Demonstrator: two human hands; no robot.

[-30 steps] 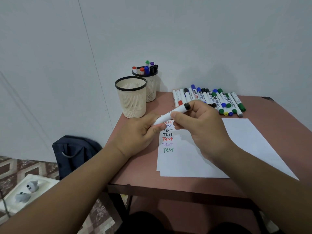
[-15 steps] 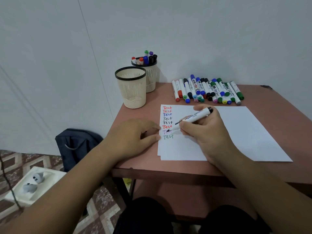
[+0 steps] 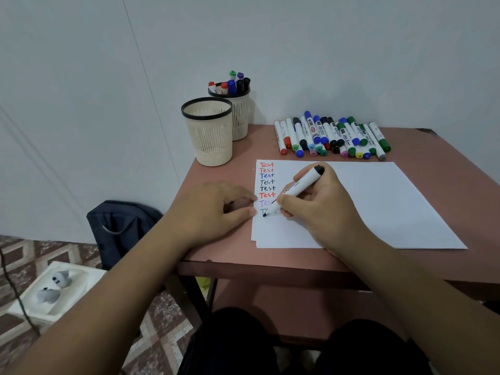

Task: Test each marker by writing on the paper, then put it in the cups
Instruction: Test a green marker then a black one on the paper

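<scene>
Since half a second ago the marker (image 3: 300,188) tip has dropped from the purple word to the green one, just beyond the right hand (image 3: 322,209) fingertips pinching its barrel. It slants, tip lower-left on the paper (image 3: 378,207), capped end (black) upper-right. The left hand (image 3: 213,209) lies loosely curled, fingertips seemingly touching the paper's edge.

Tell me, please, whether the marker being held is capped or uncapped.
Uncapped: the marker in the right hand shows a bare dark tip against the paper.
</scene>
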